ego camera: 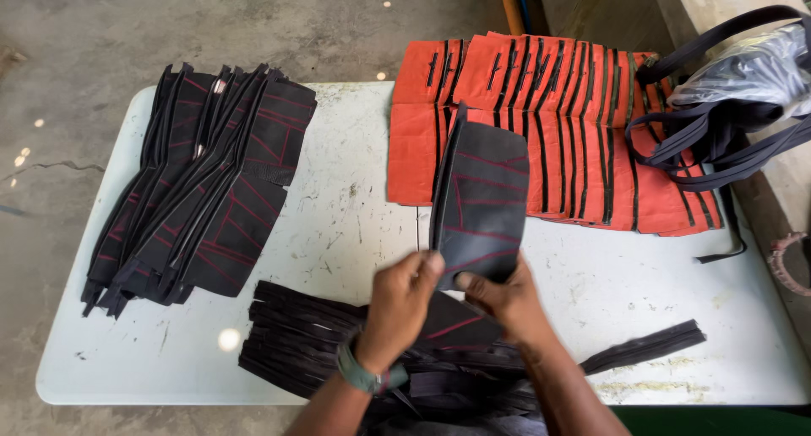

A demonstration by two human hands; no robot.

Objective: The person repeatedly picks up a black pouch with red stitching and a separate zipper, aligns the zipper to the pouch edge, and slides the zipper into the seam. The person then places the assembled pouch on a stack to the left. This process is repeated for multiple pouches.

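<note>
A white table (355, 225), scuffed and marked, is seen from above on a grey concrete floor (84, 39). At its far right, a wide spread of orange fabric panels (541, 123) with black strips sewn on them is laid out in overlapping rows. At the left, a fanned pile of black panels (203, 191) with red stitching is stacked, running from far to near. Along the near edge, a heap of black zipper strips (296, 335) is spread, with a loose bundle of strips (646, 347) trailing off to the right. At the far right, partly off the table, a tangle of dark straps (718, 132) is seen under a clear plastic bag (752, 64).

Near the middle of the table, a single black panel with red stitch lines (481, 204) is held up on end, just in front of the orange spread and above the zipper heap. Its lower edge is gripped from the left by the left hand (401, 305), whose fingers are closed over the corner, and from the right by the right hand (507, 301), pinching the same edge. A green band (363, 373) is worn on the left wrist.
</note>
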